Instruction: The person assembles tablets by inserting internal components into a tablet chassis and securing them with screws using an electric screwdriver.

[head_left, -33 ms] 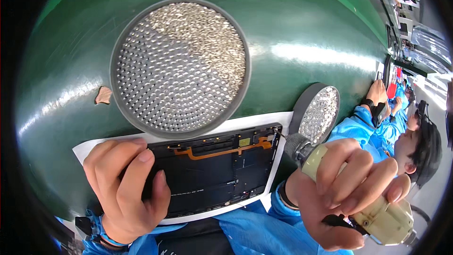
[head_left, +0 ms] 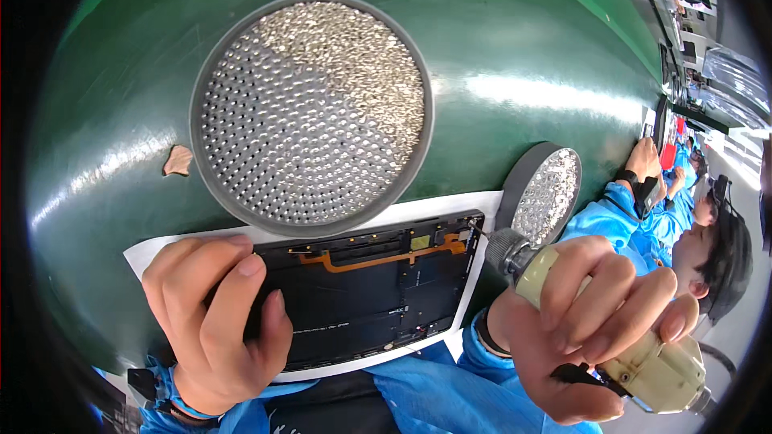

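An opened black tablet (head_left: pixel 346 305), with an orange flex cable (head_left: pixel 346 264) along its far side, lies on a white sheet (head_left: pixel 426 204). My left hand (head_left: pixel 217 313) grips the tablet's left end, fingers bent and the thumb on its surface. Wrapped round a pale yellow-green electric screwdriver (head_left: pixel 663 374) is my right hand (head_left: pixel 595 313). The driver's thin bit points at the tablet's far right corner, where it seems to touch a screw; the contact is too small to make out.
Beyond the tablet stands a large round grey tray (head_left: pixel 265 137), dimpled and partly covered with small screws. A smaller round tray (head_left: pixel 535 193) with screws is by the tablet's right corner. A brown scrap (head_left: pixel 178 161) lies left. A co-worker in blue (head_left: pixel 603 221) sits at the right.
Very little differs. The large tray and the tablet appear very slightly further right, and both hands keep their holds.
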Demonstrator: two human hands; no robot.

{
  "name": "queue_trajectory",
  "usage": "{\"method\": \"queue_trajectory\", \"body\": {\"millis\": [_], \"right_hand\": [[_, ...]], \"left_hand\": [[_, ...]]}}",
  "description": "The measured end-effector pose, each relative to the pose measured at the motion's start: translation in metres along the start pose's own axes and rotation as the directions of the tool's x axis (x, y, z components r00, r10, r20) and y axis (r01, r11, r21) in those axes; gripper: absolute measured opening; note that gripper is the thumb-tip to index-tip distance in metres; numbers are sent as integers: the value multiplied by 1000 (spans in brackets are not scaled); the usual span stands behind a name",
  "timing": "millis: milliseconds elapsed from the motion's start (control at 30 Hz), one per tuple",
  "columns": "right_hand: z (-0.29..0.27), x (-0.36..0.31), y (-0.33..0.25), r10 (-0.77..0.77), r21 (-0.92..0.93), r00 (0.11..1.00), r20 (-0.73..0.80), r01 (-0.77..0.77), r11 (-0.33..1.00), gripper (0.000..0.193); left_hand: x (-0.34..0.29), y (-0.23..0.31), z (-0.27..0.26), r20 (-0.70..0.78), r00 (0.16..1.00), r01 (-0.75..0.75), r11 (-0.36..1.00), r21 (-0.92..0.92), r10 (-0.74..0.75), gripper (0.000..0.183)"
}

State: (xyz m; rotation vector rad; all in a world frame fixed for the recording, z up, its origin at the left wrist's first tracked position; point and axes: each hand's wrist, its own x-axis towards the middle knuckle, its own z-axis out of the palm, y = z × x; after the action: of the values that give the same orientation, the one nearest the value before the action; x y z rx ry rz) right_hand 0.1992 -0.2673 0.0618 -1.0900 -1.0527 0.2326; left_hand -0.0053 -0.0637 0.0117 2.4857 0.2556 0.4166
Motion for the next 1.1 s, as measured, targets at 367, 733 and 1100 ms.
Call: {"method": "queue_trajectory", "body": {"millis": [367,733,1100], "right_hand": [[25,5,27,-138,-149,950,-280,98,984,62],[19,8,30,-140,-130,976,-169,119,984,61],[18,25,-18,-230,-24,965,-126,229,973,71]], "left_hand": [[1,-3,-2,-6,1000,-9,1000,-18,9,55],[3,1,-11,36,999,16,1000,-13,-16,55],[-5,2,1,-37,995,-93,995,35,94,42]]}}
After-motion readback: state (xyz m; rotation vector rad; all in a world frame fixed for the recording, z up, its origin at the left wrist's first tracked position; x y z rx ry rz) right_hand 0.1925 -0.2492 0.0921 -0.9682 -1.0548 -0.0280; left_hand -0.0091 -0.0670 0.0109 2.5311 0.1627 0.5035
